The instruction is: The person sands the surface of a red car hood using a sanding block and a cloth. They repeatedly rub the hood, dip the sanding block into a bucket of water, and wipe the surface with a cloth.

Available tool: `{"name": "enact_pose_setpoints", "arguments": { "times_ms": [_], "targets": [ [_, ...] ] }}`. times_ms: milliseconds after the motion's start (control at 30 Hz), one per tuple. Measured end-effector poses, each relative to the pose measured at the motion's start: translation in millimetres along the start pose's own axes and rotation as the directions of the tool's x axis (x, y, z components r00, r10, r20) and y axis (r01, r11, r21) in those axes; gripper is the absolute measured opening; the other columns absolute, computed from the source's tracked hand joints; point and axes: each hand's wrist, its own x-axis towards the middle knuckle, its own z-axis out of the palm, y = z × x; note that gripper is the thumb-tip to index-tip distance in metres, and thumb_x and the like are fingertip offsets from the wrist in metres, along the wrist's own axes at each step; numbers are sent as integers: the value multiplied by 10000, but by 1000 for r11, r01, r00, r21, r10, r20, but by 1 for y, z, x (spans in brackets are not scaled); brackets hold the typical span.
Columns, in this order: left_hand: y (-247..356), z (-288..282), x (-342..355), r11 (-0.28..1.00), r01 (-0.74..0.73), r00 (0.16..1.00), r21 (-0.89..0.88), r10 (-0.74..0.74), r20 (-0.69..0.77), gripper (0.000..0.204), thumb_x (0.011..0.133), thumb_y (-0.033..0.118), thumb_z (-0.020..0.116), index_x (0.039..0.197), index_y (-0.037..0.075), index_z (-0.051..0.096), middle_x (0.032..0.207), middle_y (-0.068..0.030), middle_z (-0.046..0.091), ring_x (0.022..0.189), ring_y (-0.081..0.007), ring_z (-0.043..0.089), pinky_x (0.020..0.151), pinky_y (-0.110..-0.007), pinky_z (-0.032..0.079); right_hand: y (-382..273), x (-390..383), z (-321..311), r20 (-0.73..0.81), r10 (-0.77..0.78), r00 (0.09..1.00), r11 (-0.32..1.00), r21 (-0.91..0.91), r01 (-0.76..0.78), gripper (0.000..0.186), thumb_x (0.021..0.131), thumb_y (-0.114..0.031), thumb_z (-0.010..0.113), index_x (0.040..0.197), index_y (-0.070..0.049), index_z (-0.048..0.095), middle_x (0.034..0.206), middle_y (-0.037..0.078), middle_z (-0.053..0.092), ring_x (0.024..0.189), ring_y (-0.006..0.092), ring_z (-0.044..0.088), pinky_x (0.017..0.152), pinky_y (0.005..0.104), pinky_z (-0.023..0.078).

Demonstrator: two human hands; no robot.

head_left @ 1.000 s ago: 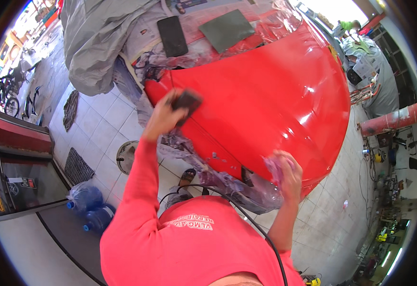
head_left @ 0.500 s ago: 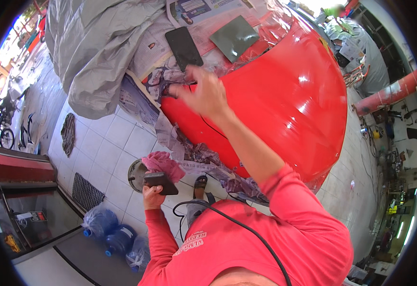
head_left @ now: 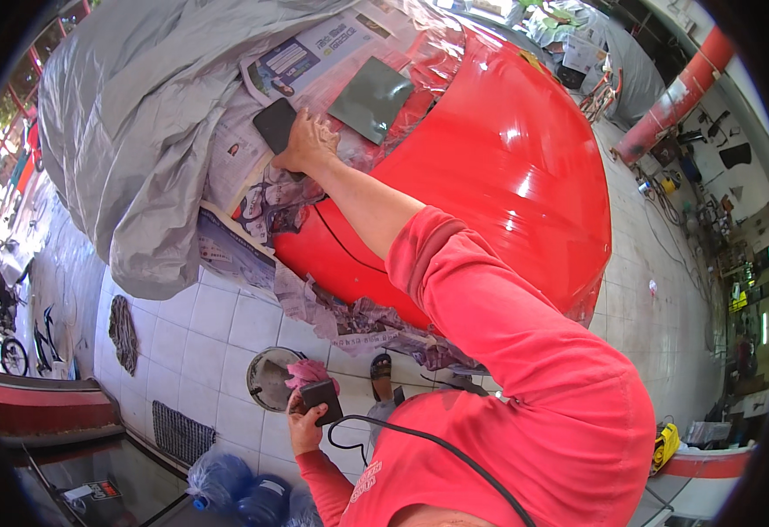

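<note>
My right hand (head_left: 311, 142) reaches far forward onto the newspaper-covered part of the car. Its fingers are closed on the near edge of a flat black rectangular sheet (head_left: 275, 124), and part of the sheet is hidden under the hand. Low in front of my body, my left hand (head_left: 305, 426) grips a dark rectangular block (head_left: 322, 401). A crumpled pink cloth (head_left: 312, 372) shows just beyond the block; whether my fingers hold it too is hidden. Beneath my right forearm lies the glossy red car hood (head_left: 507, 189), with a thin dark cord on it.
A shiny grey-green square sheet (head_left: 372, 99) lies on the newspaper (head_left: 332, 53). Grey covering fabric (head_left: 138, 149) drapes at the left. On the tiled floor stands a round bucket (head_left: 270, 386), with blue water bottles (head_left: 261, 501) near it. A black hose (head_left: 455, 450) crosses my body.
My right hand has moved forward and left and taken hold of the black sheet. My left hand still grips the dark block. The whole view has shifted.
</note>
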Motion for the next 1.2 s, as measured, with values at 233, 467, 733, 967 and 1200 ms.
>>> {"name": "enact_pose_setpoints", "arguments": {
  "times_ms": [233,467,733,967,1200],
  "targets": [
    [1,-11,1,996,-14,999,-93,10,-46,455,761,-68,726,1198,32,644,1153,-74,704,1022,-203,692,910,-356,576,35,-26,-48,407,-207,890,327,886,-329,714,749,-302,941,1253,68,596,1089,147,706,932,253,741,780,462,638],
    [21,-27,25,989,-104,994,-108,107,20,505,762,-36,712,1255,42,629,1159,-86,701,1043,-228,696,945,-401,585,144,-238,-108,303,-542,784,-255,830,-496,800,862,-294,901,1485,-47,463,1289,100,665,1136,204,698,975,398,594],
    [34,-2,29,987,-118,988,-113,128,85,543,778,-38,688,1308,41,598,1196,-108,686,1072,-254,692,979,-428,588,251,-394,-154,258,-524,812,-611,551,-569,953,989,-724,530,1635,-63,295,1521,214,517,1294,412,622,1034,615,547],
    [24,39,7,997,-69,986,-40,74,150,524,792,-55,683,1304,35,616,1206,-111,698,1076,-267,701,970,-430,596,368,-484,-220,531,-438,726,192,844,-501,781,1065,-575,533,1615,-36,406,1509,217,572,1420,323,534,1157,460,459],
    [-21,55,-43,999,-25,989,-35,30,142,523,811,-72,679,1319,28,608,1223,-115,694,1102,-280,701,980,-445,599,349,-650,-201,678,-22,735,89,733,-674,550,1132,-325,494,1594,-27,460,1693,101,399,1567,213,339,1284,373,237]
  ]
}}
